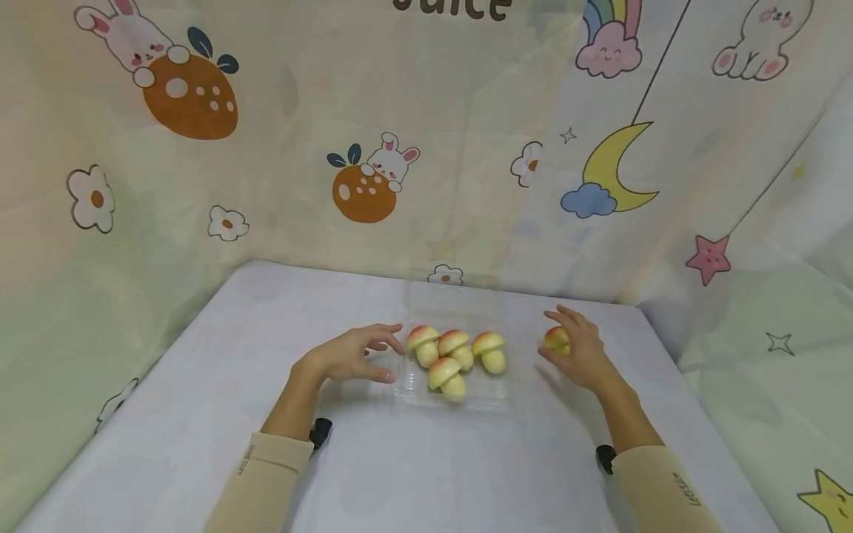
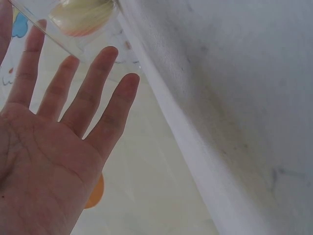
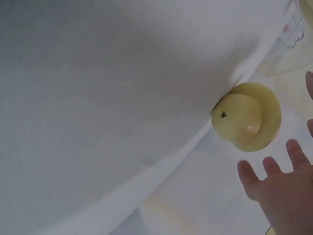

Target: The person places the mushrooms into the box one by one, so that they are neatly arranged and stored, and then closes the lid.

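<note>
A clear plastic box (image 1: 458,404) stands mid-table with several yellow toy mushrooms (image 1: 455,343) inside, their caps flushed red. At its left side is my left hand (image 1: 349,355), fingers extended and thumb apart. The left wrist view shows that palm and its spread fingers (image 2: 93,93) close to the box edge; whether they touch it I cannot tell. Right of the box, another toy mushroom (image 3: 242,117) lies on the table. My right hand (image 1: 578,352) reaches around it with spread fingers, a gap showing between fingertips and mushroom in the right wrist view.
A white cloth covers the table (image 1: 426,474). Behind it hangs a curtain (image 1: 286,170) printed with rabbits, fruit and flowers. The box's clear lid (image 1: 453,300) appears raised at the back. Each wrist wears a black device (image 1: 321,433).
</note>
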Action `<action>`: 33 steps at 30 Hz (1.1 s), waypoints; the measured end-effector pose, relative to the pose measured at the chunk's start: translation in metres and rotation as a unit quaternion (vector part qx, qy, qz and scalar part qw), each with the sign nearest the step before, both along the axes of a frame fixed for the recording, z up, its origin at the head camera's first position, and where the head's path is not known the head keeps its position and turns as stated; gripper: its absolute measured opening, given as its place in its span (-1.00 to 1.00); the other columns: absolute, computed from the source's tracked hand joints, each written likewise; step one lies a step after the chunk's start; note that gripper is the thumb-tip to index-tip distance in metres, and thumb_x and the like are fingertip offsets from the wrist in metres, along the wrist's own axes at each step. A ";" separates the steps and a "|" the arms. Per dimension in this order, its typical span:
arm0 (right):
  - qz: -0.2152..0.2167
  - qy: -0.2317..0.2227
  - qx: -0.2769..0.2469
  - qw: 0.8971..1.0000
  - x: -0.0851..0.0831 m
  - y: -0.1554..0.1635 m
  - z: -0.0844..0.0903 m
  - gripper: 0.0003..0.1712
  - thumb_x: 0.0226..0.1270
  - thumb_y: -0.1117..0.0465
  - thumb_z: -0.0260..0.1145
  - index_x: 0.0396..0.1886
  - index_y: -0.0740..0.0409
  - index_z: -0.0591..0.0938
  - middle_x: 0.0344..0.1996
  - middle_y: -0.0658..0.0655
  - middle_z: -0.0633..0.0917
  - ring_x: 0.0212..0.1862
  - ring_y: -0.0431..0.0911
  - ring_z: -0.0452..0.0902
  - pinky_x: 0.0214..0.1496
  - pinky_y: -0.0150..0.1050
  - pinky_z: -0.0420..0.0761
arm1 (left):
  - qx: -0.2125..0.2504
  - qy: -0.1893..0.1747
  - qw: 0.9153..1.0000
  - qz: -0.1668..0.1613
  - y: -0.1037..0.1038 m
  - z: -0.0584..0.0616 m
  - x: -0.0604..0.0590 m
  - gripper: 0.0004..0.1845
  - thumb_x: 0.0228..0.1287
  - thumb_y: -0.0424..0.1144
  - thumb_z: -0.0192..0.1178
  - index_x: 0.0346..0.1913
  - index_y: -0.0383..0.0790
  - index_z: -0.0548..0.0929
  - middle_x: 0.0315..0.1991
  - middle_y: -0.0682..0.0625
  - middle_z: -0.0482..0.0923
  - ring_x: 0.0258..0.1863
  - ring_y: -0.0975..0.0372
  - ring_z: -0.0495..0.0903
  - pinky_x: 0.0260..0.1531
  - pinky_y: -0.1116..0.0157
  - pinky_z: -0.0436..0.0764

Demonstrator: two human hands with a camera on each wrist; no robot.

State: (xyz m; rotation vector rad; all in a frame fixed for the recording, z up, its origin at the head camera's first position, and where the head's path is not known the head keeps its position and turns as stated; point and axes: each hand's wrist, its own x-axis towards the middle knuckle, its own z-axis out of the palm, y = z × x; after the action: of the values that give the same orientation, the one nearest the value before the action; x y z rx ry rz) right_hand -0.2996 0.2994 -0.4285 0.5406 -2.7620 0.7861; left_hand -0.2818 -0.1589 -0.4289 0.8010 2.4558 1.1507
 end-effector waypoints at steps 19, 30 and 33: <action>-0.029 -0.065 0.048 0.996 -0.001 0.016 -0.006 -0.28 0.33 0.18 0.47 0.42 0.26 0.43 0.48 0.52 0.20 0.38 0.56 0.25 0.32 0.54 0.32 | -0.005 0.000 1.000 0.003 0.002 0.002 0.002 -0.48 0.21 -0.05 0.51 0.22 -0.05 0.65 0.63 -0.05 0.12 0.43 -0.11 0.42 0.44 -0.20 0.33; -0.017 -0.051 0.032 0.998 -0.004 0.016 -0.012 -0.43 0.26 0.31 0.49 0.25 0.23 0.53 0.24 0.47 0.47 0.23 0.41 0.44 0.25 0.43 0.43 | -0.012 0.003 1.000 0.000 0.001 0.004 0.003 -0.48 0.22 -0.05 0.51 0.23 -0.05 0.66 0.64 -0.06 0.11 0.42 -0.12 0.42 0.44 -0.20 0.34; -0.014 -0.041 0.033 0.999 -0.004 0.015 -0.013 -0.44 0.24 0.31 0.51 0.22 0.21 0.54 0.17 0.45 0.50 0.12 0.35 0.51 0.15 0.35 0.52 | -0.010 0.002 1.000 0.000 0.002 0.005 0.003 -0.48 0.21 -0.05 0.51 0.22 -0.05 0.66 0.63 -0.06 0.12 0.42 -0.12 0.43 0.44 -0.20 0.34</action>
State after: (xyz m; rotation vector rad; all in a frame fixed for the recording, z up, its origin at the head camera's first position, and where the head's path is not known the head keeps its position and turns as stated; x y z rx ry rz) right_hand -0.3035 0.3147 -0.4416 0.4922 -2.8734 0.7291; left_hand -0.2784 -0.1574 -0.4242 0.7976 2.4659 1.1253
